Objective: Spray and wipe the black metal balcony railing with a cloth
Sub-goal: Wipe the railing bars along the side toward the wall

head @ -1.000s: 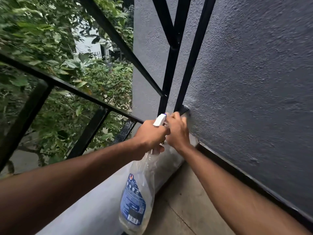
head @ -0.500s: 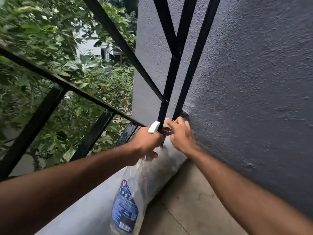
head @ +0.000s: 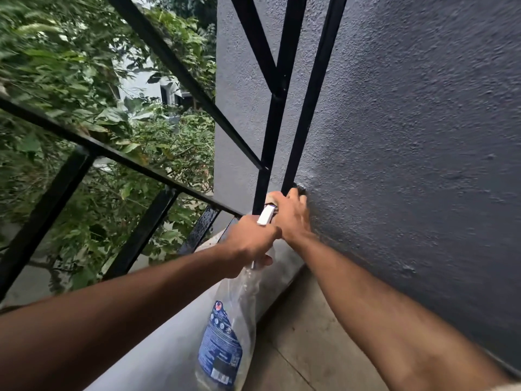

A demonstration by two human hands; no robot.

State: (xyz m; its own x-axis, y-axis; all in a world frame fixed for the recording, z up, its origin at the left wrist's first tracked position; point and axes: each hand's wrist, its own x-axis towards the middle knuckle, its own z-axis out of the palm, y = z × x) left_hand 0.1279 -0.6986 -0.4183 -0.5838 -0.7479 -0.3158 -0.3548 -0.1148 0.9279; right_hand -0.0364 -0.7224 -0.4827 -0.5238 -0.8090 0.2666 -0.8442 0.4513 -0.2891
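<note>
Left hand [head: 251, 241] grips clear plastic spray bottle [head: 225, 334]; right hand [head: 293, 218] holds pale cloth [head: 271, 196] against black railing [head: 307, 108].

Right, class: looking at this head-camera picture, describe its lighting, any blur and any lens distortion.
Head view: soft, even daylight, no hard shadows or glare; the wide lens makes the railing bars splay and lean; foliage at left and the wall at right smear with blur; the spray bottle label, under the left hand, is unreadable; the right hand hides most of the cloth.
</note>
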